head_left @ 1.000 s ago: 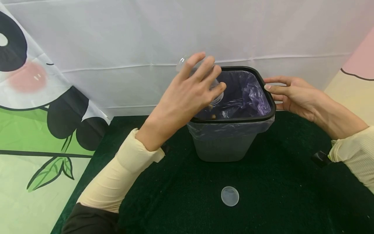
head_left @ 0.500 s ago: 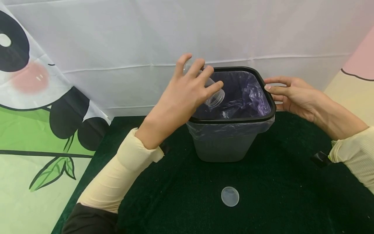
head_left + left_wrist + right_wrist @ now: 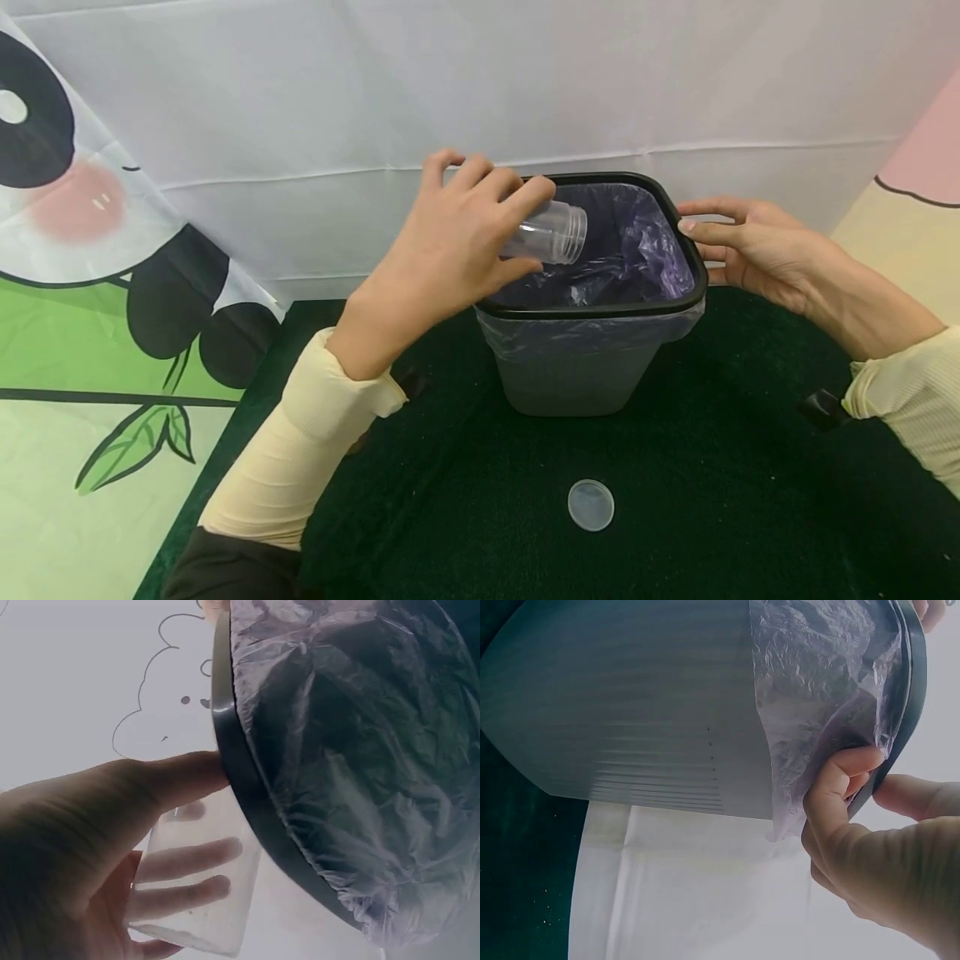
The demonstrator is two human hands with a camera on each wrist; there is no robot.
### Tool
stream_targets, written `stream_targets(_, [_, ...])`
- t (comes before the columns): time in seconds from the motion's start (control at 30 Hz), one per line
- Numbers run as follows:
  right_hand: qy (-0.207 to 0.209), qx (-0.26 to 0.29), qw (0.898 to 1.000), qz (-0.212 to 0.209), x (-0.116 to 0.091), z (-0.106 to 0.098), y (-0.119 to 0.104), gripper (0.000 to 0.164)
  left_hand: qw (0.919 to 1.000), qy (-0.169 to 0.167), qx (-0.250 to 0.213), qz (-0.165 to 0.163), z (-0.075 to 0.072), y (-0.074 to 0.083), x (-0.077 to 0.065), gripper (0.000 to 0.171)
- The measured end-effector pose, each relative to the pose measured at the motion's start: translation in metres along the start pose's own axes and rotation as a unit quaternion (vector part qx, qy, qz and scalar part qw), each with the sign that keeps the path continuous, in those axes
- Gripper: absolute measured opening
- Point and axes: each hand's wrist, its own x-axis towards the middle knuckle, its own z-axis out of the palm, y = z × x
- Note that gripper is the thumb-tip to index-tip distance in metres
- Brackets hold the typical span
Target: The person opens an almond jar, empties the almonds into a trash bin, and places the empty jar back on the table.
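My left hand (image 3: 450, 242) holds a clear plastic jar (image 3: 555, 233) on its side at the left part of the bin's opening, its threaded mouth pointing right. In the left wrist view the fingers show through the jar's wall (image 3: 217, 915), and no contents can be made out inside. The grey trash bin (image 3: 573, 387) stands upright with a black rim and a translucent purple liner bag (image 3: 663, 246). With thumb and fingers, my right hand (image 3: 772, 250) grips the bin's right rim, pinching the folded-over liner in the right wrist view. The bin's bottom is hidden.
A round translucent lid (image 3: 591, 505) lies on the dark green cloth (image 3: 480, 517) in front of the bin. Close behind the bin hangs a white curtain (image 3: 337, 100), with printed cartoon shapes at the left side.
The left hand has lowered and shifted slightly left, turning the jar from mouth-down to nearly level. Small brown bits seen by its mouth earlier are out of sight. The right hand stays put.
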Motion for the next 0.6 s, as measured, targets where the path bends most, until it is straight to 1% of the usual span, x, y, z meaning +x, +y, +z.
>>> stream_targets(0.1, [0.000,-0.001,1.000,0.001,-0.0003,0.0002,0.0001,0.051,0.9999,0.001,-0.012,-0.003,-0.0015,-0.0013,-0.0008,0.065])
stream_targets(0.33, [0.003,-0.001,1.000,0.002,-0.0011,0.0001,0.0009,0.049,0.9989,-0.016,-0.040,-0.020,-0.0040,-0.0025,-0.0017,0.064])
stream_targets(0.47, [0.004,0.003,1.000,0.003,-0.0014,-0.0006,0.0015,0.048,0.9982,-0.011,-0.054,-0.024,-0.0039,-0.0019,-0.0008,0.060])
stream_targets(0.53, [0.002,0.007,1.000,0.003,-0.0016,-0.0010,0.0016,0.048,0.9977,-0.018,-0.058,-0.029,-0.0048,-0.0008,0.0008,0.059])
stream_targets(0.6, [0.001,0.008,1.000,0.003,-0.0018,-0.0011,0.0019,0.048,0.9965,-0.033,-0.067,-0.037,-0.0058,0.0004,0.0027,0.058])
